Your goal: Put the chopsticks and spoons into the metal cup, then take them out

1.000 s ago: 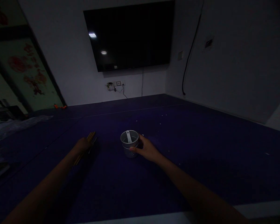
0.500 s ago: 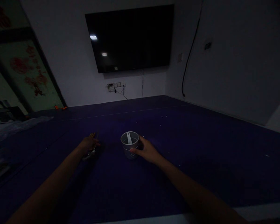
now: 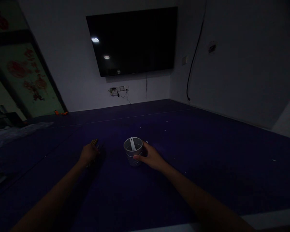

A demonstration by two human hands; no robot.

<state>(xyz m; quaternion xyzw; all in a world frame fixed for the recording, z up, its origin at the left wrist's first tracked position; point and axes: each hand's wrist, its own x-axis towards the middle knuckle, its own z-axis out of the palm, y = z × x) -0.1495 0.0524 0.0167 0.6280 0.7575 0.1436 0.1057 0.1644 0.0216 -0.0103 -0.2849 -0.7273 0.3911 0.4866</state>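
My right hand (image 3: 152,157) is wrapped round the right side of a grey utensil holder (image 3: 134,161), its thumb across the front. The holder stands upright on the dark blue surface, with small holes or dots low on its side. A pale flat handle with a hole at its end (image 3: 132,143) leans inside it. To the left, my left hand (image 3: 88,154) is low over the surface with its fingers pressed together. Yellowish stick ends (image 3: 94,141) show just past its knuckles. What the fingers hold is mostly hidden by the hand and the dim light.
Small white bits (image 3: 165,130) are scattered on the blue surface (image 3: 207,154). Crumpled clear plastic (image 3: 21,132) lies at the left, and an orange object (image 3: 60,112) near the door. A television (image 3: 135,42) hangs on the wall above sockets (image 3: 120,89); a black cable (image 3: 194,61) hangs to the right.
My left hand's fingers have drawn together, and the shiny metal pieces seen under it before are now mostly covered. My right hand keeps its hold on the utensil holder. The view has shifted slightly.
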